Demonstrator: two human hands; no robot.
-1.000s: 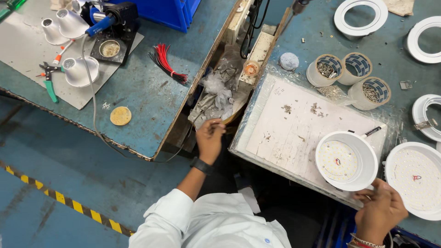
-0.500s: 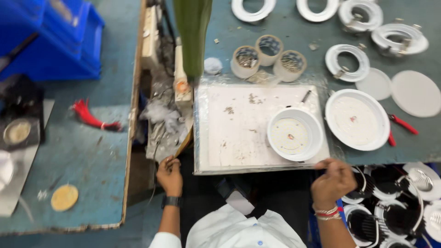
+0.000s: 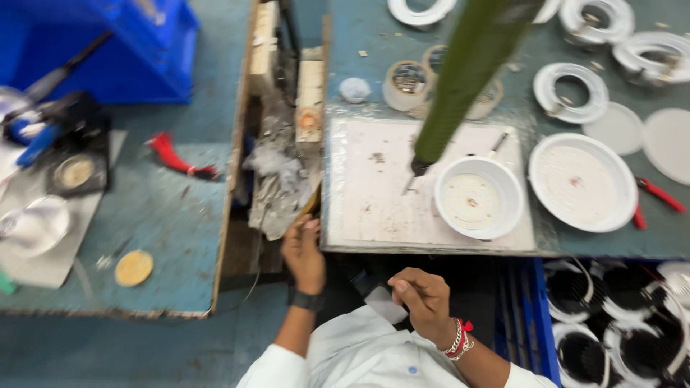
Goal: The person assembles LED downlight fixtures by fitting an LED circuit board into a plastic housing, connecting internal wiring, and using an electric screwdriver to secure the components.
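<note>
Withdrawing from the desk (image 3: pixel 431 248) edge, right hand (image 3: pixel 424 302) is closing loosely on nothing; left hand (image 3: pixel 303 251) is gripping crumpled plastic (image 3: pixel 277 194). White lamp housing (image 3: pixel 478 197) is lying beyond, untouched.

I see the round housing (image 3: pixel 478 197) on the work mat (image 3: pixel 374 194), with the shallow dish (image 3: pixel 582 181) just right of it on the table (image 3: pixel 359 29). Tape rolls (image 3: pixel 406 85) lie behind the mat. Left of the mat, a gap holds crumpled scraps (image 3: pixel 277 190).
</note>
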